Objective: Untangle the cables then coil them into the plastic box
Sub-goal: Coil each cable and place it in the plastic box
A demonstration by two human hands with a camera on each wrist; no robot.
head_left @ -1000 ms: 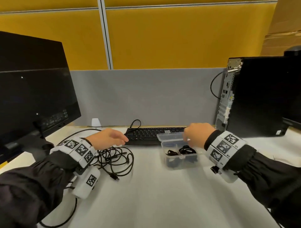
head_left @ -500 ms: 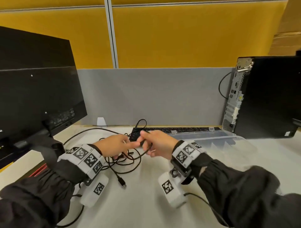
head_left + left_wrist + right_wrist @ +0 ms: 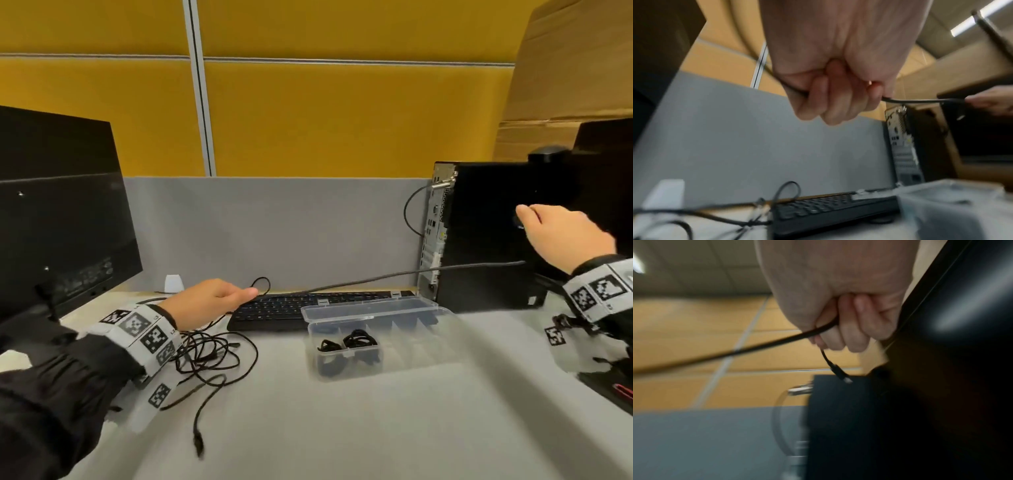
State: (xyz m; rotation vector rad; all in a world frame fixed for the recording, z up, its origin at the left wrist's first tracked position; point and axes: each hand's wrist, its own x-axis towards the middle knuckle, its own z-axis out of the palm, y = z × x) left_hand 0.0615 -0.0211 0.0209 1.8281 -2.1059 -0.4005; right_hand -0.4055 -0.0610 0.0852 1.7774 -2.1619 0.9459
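Observation:
A black cable stretches taut across the desk between my hands. My left hand grips it above the tangle of black cables at the left; its fingers curl round the strand. My right hand, raised at the far right in front of the computer tower, pinches the cable near its end, and the plug dangles below the fingers. The clear plastic box sits open mid-desk, with two coiled cables in its left compartments.
A black keyboard lies behind the box. A monitor stands at the left and a black computer tower at the right. A grey partition closes the back. The box lid lies hinged open against the keyboard.
My right hand took the cable by my left hand and pulled it far to the right and up, drawing one strand out of the tangle. The left hand stayed over the tangle.

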